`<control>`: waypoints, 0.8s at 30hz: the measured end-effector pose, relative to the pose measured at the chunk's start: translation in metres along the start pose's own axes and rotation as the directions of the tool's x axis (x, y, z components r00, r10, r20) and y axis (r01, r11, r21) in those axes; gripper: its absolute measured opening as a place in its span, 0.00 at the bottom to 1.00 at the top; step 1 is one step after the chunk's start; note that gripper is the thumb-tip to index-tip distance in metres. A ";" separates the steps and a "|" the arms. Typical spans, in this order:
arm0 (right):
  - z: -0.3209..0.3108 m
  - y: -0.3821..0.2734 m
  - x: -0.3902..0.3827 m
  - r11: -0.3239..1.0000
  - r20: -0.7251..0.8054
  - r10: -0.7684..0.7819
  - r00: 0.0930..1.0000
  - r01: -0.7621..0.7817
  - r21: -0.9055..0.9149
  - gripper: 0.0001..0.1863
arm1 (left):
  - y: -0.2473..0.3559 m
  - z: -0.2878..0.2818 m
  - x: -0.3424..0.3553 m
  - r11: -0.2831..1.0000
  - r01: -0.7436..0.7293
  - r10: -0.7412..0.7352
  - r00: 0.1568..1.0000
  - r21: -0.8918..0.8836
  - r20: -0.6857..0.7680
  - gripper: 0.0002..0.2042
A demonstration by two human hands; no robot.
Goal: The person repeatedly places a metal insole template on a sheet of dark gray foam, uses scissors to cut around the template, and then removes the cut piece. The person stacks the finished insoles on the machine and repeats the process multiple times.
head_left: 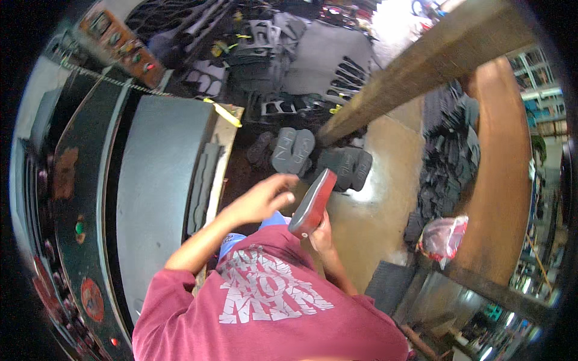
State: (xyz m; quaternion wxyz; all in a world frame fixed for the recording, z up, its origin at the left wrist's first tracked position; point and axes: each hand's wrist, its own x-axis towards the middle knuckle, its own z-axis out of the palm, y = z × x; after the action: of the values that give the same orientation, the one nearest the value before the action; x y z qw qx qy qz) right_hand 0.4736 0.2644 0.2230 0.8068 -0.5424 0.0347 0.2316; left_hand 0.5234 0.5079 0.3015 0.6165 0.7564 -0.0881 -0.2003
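My right hand [323, 233] grips a sole-shaped cutting die [321, 203] by its lower part. The die has a red side wall with a small round hole, and dark grey material fills the face turned to the left. It is held tilted in front of my maroon shirt. Just left of the die, my left hand [263, 200] is raised with thumb and fingers apart, holding nothing and not touching the die. Beyond the hands, stacks of dark sole-shaped pieces [292, 150] with chalk marks stand low down, with more dark sole pieces [346, 168] beside them.
On my left is a machine with a grey flat surface [159, 180], dark strips [203, 186] along its edge and a control panel [120, 48]. A thick beam [421, 66] slants across the right. Cut-out sheets [328, 57] lie ahead; dark scraps [448, 144] and a plastic bag [444, 239] lie right.
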 end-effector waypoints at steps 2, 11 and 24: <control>0.037 -0.023 0.015 0.993 0.059 -0.017 0.998 0.024 -0.112 0.39 | 0.031 0.003 -0.040 0.994 -0.111 0.111 0.993 0.018 -0.038 0.23; 0.225 -0.067 0.031 0.957 0.582 0.067 0.811 0.113 -0.268 0.32 | 0.064 -0.015 -0.193 0.984 0.177 -0.103 0.691 0.029 -0.716 0.34; 0.356 -0.027 0.056 0.814 0.852 0.449 0.270 0.271 -0.514 0.22 | -0.033 0.127 -0.485 0.934 -0.211 -0.353 -0.434 -0.288 -0.829 0.23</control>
State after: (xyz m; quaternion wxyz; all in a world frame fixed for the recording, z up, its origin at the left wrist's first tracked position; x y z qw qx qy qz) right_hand 0.4654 0.5925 0.3749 0.4404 -0.5007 -0.4962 0.5559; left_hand 0.0290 0.5851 0.3438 0.4982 0.4541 0.5623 0.4790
